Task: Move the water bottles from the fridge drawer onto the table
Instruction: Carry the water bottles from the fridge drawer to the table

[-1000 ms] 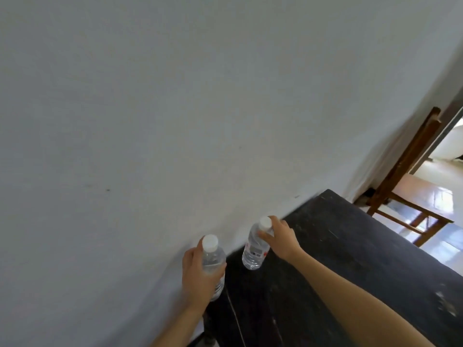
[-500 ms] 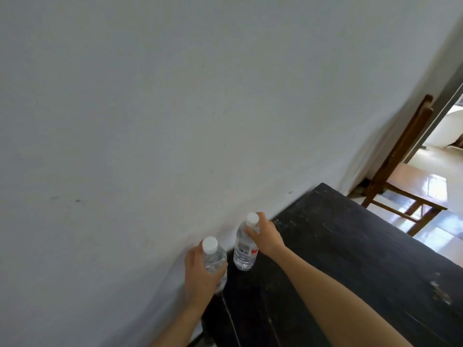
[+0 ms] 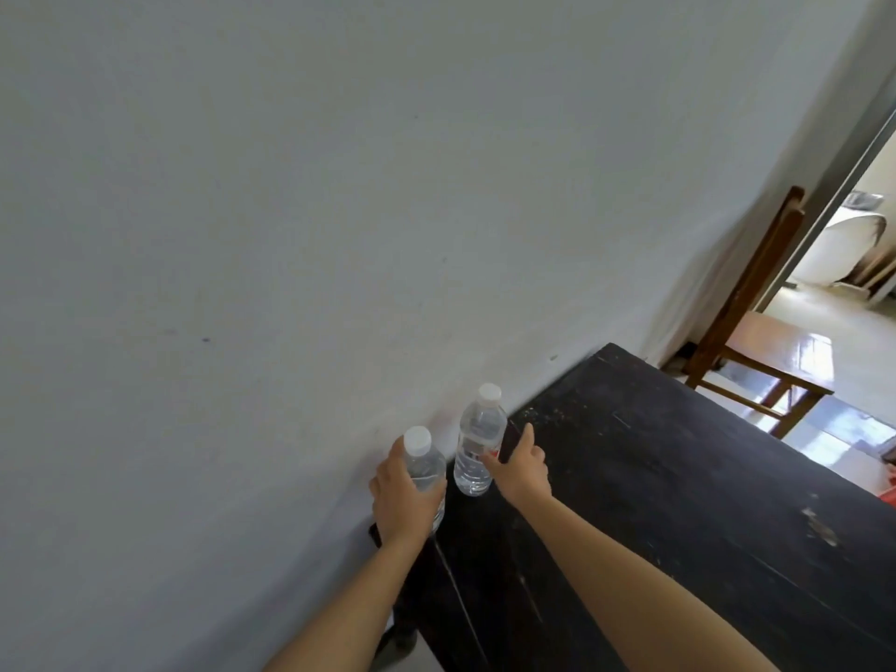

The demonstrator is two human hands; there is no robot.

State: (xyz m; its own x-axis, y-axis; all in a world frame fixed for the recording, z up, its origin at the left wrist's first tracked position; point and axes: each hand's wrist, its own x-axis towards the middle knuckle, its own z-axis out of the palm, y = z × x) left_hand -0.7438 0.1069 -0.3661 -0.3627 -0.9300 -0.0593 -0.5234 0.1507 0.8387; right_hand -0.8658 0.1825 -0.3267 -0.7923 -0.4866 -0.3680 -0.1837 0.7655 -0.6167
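Placing step, close to its end for this pair.

Filling most of the view: a pale wall [image 3: 339,186]. Pushed against it: a dark wooden table [image 3: 679,502], with a wooden chair [image 3: 756,327] beyond its far corner.

On the tabletop, at the wall-side edge toward the near left corner: first water bottle [image 3: 477,443], upright, white cap on, seemingly standing by itself. Just beside it, nearer to that corner: second water bottle [image 3: 425,470], also upright, gripped around the body by the left hand [image 3: 405,502]. Base hidden behind that hand, so cannot tell whether it is down on the wood or a little above.

Right hand [image 3: 521,465] spread and relaxed, thumb up, holding nothing, just beside the first water bottle. Impossible to say whether a fingertip touches the label.

Next, by judgement: lower the second water bottle until flat on the tabletop, keep it off the very edge, and loosen the fingers slowly without knocking the neighbour. Then go to the fridge drawer, not in view here, for any bottles left.
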